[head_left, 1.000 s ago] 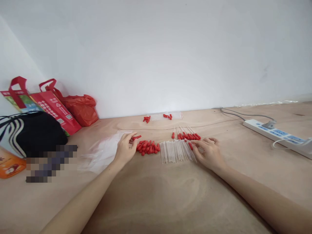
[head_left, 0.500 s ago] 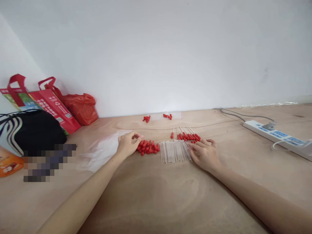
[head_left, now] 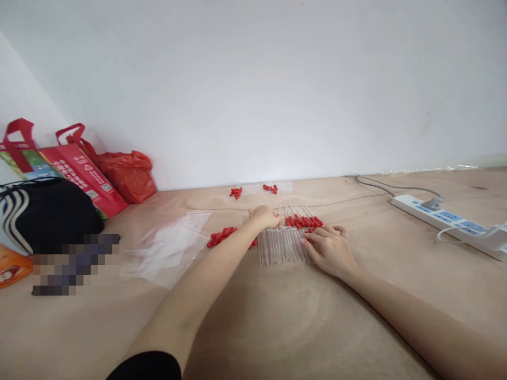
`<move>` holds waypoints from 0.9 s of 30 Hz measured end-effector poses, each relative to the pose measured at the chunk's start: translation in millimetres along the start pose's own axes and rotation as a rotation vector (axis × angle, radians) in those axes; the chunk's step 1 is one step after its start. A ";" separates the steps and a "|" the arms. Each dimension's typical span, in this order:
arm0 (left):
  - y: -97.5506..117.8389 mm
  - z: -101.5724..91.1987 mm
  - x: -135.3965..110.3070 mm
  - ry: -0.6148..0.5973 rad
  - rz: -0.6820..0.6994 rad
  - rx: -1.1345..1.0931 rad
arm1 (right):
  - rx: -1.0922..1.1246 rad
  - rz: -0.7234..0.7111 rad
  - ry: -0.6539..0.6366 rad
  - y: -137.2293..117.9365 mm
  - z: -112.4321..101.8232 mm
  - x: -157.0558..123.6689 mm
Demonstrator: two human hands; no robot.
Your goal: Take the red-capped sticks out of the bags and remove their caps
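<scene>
My left hand [head_left: 264,215] reaches over the far end of a row of clear glass dropper tubes [head_left: 277,248], its fingers pinched where a lone red-bulbed dropper lies, the bulb mostly covered by the fingertips. My right hand [head_left: 330,249] rests at the right edge of the tubes with bent, closed fingers; what they hold, if anything, is hidden. Beyond it lie several finished droppers with red rubber bulbs [head_left: 303,220] side by side, stems pointing away. A heap of loose red bulbs [head_left: 222,236] sits left of the tubes, partly covered by my left forearm.
Clear plastic bags [head_left: 166,245] lie flat on the wooden table [head_left: 253,327] at left. Small red bulbs [head_left: 236,192] and a zip bag [head_left: 253,187] lie near the wall. A white power strip [head_left: 447,219] is at right; red bags [head_left: 127,174] and a black bag [head_left: 59,211] at left.
My left hand has moved right from the heap of red bulbs to the lone dropper beyond the tubes. My right hand has stayed almost in place. The view has shifted slightly.
</scene>
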State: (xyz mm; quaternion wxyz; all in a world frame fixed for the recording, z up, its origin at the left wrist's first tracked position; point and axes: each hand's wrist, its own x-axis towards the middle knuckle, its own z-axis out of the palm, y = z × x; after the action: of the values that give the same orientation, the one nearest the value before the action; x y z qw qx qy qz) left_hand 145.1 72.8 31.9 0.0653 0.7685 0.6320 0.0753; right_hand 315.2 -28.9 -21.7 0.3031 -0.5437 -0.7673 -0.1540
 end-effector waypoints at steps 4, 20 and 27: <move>9.0 11.1 11.7 -0.026 -0.059 0.033 | 0.048 0.064 0.052 6.7 0.0 0.0; -57.1 2.0 -105.8 0.535 0.566 0.071 | 0.242 -0.149 0.196 -3.6 -0.2 -1.8; -63.9 19.7 -127.9 0.656 0.690 0.017 | 0.238 -0.362 0.094 -32.6 -4.0 -3.8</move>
State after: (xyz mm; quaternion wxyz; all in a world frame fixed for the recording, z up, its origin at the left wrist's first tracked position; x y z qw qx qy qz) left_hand 63.3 -40.5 -4.1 -0.1726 0.8697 0.3275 0.3263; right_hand 287.0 -45.8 -18.0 0.3680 -0.3495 -0.8502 -0.1397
